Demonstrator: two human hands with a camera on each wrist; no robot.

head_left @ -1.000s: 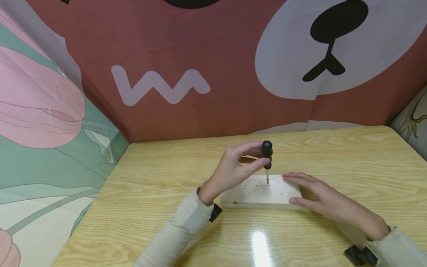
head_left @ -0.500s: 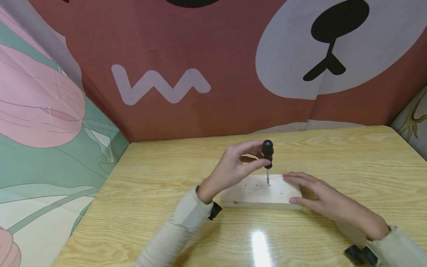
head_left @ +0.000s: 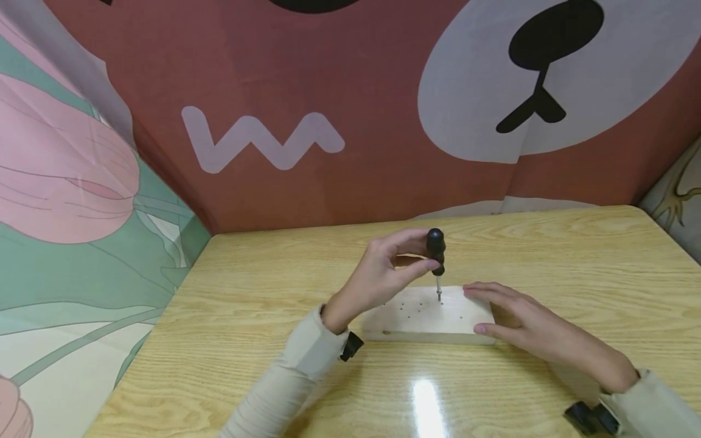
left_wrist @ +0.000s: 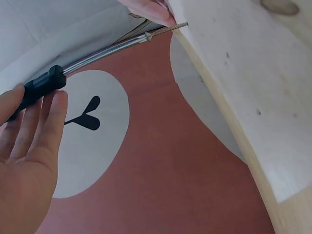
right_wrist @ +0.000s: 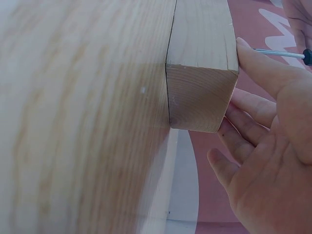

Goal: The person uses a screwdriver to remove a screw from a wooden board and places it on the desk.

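Observation:
Thumb and fingers of my left hand point(head_left: 378, 274) grip the black handle of a screwdriver point(head_left: 436, 252), which stands nearly upright. In the left wrist view a threaded screw point(left_wrist: 167, 30) sits at the tip of the shank, pointing at a pale wooden block point(head_left: 421, 316). Whether the screw's point touches the wood I cannot tell. Small dark holes or marks dot the block's top. My right hand point(head_left: 520, 319) rests at the block's right end, its fairly straight fingers on the far corner and its thumb on the near edge.
The block lies flat on a wood-grain table point(head_left: 263, 292). Behind the table hangs a reddish-brown cloth point(head_left: 383, 182) with a cartoon face, and a floral cloth point(head_left: 82, 243) is on the left. Each wrist wears a black camera.
The top of the screwdriver handle leans slightly further left than half a second ago. The block and my right hand stay in place.

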